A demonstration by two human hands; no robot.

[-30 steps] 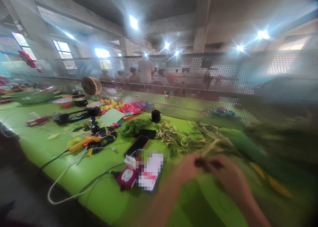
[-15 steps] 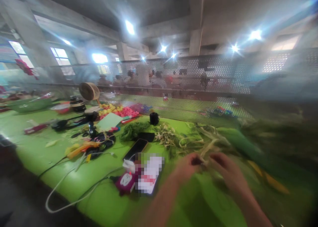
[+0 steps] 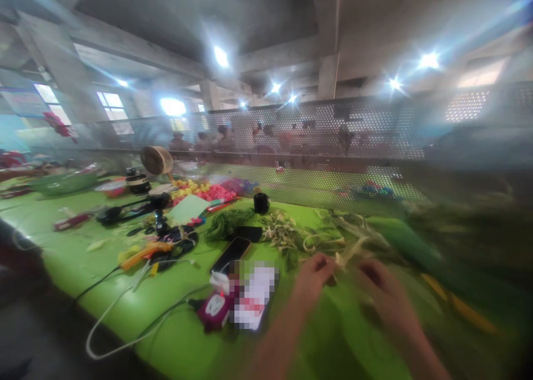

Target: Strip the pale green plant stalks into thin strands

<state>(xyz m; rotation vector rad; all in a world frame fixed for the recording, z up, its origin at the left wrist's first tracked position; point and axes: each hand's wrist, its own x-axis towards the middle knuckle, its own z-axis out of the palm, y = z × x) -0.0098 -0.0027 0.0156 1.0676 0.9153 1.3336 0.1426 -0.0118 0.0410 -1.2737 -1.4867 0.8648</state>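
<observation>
My left hand (image 3: 315, 274) is over the green table (image 3: 183, 327), thumb and fingertips pinched together. A thin pale, leaf-like piece (image 3: 340, 259) shows at its fingertips, too blurred to name for certain. To its right, my right hand (image 3: 385, 291) is apart from it with curled fingers, smeared by motion; whether anything is in it does not show. Behind both hands lie yellowish-green leafy strands (image 3: 360, 238) and a cluster of small pale leaves or flowers (image 3: 283, 230).
Left of my hands lie a phone with a lit screen (image 3: 255, 297), a purple device (image 3: 214, 310), a dark phone (image 3: 231, 255) and an orange tool (image 3: 145, 254) with a cord. A black cup (image 3: 261, 203) stands farther back, before a perforated metal screen (image 3: 291, 172). White cable (image 3: 97, 327) loops along the table edge.
My hands have moved slightly apart, the right one shifting rightward from the left. The camera view has turned a little, so the table things appear farther right and slightly lower.
</observation>
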